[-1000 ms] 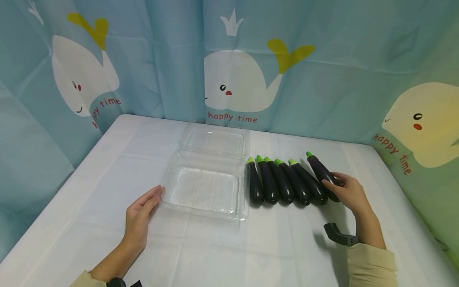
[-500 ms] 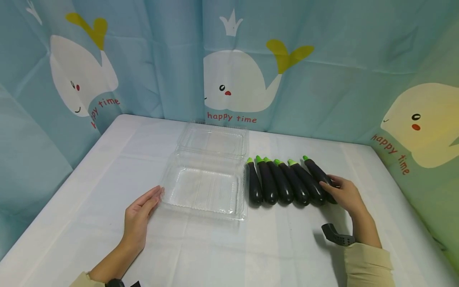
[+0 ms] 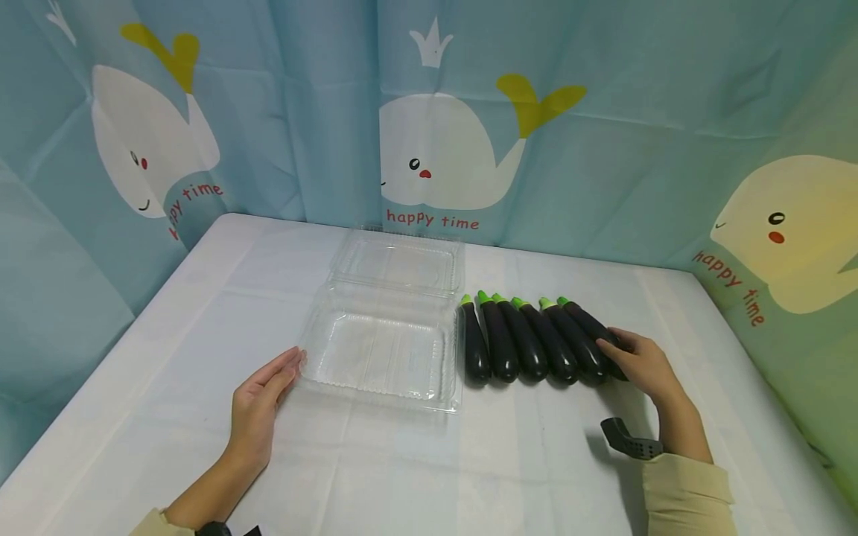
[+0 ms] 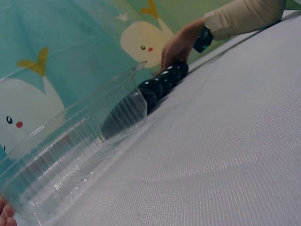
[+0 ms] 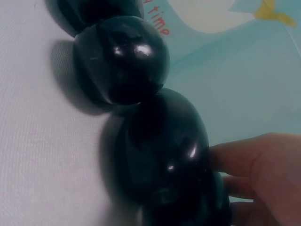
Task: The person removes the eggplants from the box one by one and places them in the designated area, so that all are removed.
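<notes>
A clear plastic clamshell container (image 3: 382, 350) lies with its lid (image 3: 398, 260) folded back on the white tabletop. My left hand (image 3: 258, 406) pinches its left rim between thumb and fingers; in the left wrist view the fingertips (image 4: 6, 215) show at the container's near corner. To its right, several dark eggplants (image 3: 499, 339) with green stems lie side by side. My right hand (image 3: 646, 365) grips the rightmost eggplant (image 3: 585, 318) by its thick end, thumb on the near side. That eggplant lies against its neighbour, its lower end partly hidden by the hand.
A blue curtain (image 3: 322, 119) printed with whales hangs behind and beside the table (image 3: 375, 476). A black wrist strap (image 3: 630, 439) sits on the right forearm. The leftmost eggplant (image 3: 477, 346) lies close beside the container's right wall.
My right hand has moved slightly left with the rightmost eggplant. Its stem end has swung left and toward me, up to the row. The left hand and container have stayed put.
</notes>
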`<state>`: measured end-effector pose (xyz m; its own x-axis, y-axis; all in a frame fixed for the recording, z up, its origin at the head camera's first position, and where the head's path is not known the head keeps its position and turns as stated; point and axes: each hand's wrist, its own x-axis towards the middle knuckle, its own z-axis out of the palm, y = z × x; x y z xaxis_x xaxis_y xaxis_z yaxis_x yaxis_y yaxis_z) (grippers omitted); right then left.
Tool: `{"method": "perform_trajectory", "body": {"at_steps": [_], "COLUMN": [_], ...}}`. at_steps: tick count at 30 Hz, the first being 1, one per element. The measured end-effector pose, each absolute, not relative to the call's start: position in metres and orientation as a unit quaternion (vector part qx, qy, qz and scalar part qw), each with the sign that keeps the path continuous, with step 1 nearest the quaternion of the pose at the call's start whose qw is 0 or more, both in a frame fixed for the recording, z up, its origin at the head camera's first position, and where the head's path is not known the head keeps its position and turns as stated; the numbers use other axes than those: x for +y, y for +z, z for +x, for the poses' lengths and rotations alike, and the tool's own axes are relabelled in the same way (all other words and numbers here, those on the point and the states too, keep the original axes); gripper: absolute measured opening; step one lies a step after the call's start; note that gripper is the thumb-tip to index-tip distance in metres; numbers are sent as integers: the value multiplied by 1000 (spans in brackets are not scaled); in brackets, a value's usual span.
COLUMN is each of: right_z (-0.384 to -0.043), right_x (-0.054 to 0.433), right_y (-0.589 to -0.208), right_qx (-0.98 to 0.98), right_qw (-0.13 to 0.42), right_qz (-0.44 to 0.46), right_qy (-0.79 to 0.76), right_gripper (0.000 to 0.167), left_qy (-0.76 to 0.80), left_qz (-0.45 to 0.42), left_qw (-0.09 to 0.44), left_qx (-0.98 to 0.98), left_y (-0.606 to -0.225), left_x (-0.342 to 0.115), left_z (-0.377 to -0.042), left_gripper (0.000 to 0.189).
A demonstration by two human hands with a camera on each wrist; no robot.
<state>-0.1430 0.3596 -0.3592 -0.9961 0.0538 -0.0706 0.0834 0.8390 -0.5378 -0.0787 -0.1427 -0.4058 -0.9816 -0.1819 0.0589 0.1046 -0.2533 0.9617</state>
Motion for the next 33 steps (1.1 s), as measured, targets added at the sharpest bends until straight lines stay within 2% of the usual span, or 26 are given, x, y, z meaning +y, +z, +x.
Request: {"method": "perform_trajectory", "body": {"at_steps": [11, 19, 23, 28, 31, 33], "right_z": [-142, -164, -172, -173, -173, -175], "right_x": [359, 403, 417, 419, 420, 422], "right_y": [-357, -403, -419, -418, -417, -416], "right_qx": [955, 939, 934, 930, 924, 918], "right_qw": [11, -89, -122, -159, -173, -185], "right_qz": [73, 147, 149, 151, 164, 173], "right_qy": [-287, -298, -302, -295, -298, -306], "right_gripper": [73, 78, 72, 65, 62, 61], "left_qy": [-794, -790, -792, -785, -769, -751], "left_qz": [28, 30, 35, 43, 55, 56], "left_qw": [94, 96, 99, 105, 137, 190], "left_qx": [-600, -605, -601, -609, -622, -630], "left_y": [-407, -406, -406, -405, -404, -402], "left_x": [-143, -143, -143, -142, -143, -144], "left_z": [-78, -79, -77, -78, -80, -82], "left_gripper": [38, 37, 37, 37, 36, 36]}}
